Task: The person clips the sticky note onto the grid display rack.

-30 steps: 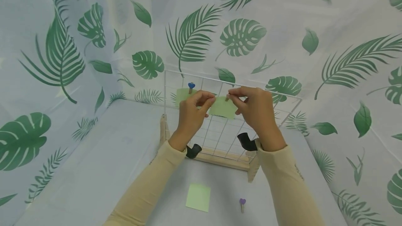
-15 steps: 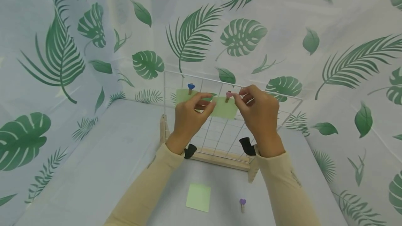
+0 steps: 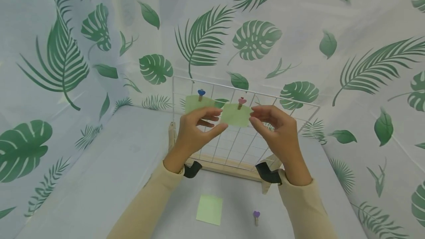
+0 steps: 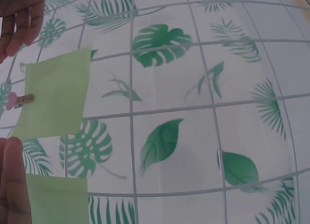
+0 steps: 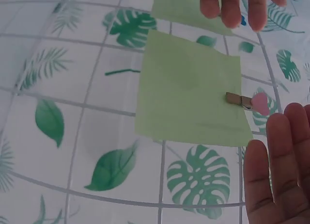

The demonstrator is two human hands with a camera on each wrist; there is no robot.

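A pale green sticky note hangs on the white wire grid rack, held by a small wooden clothespin with a pink heart. My left hand is at the note's left side, fingers extended and thumb apart. On the other side my right hand has its fingertips close to the note's right edge; whether they touch is unclear. Neither hand grips anything. Left of it hangs another green note under a blue heart clothespin, partly behind my left hand.
A green sticky note lies on the white tabletop, with a purple heart clothespin to its right. The rack stands on a wooden base. Behind it hangs a leaf-patterned cloth.
My right hand has let go of the pink heart clothespin and moved down beside the note. My left hand has drawn slightly down and left, its fingers spreading.
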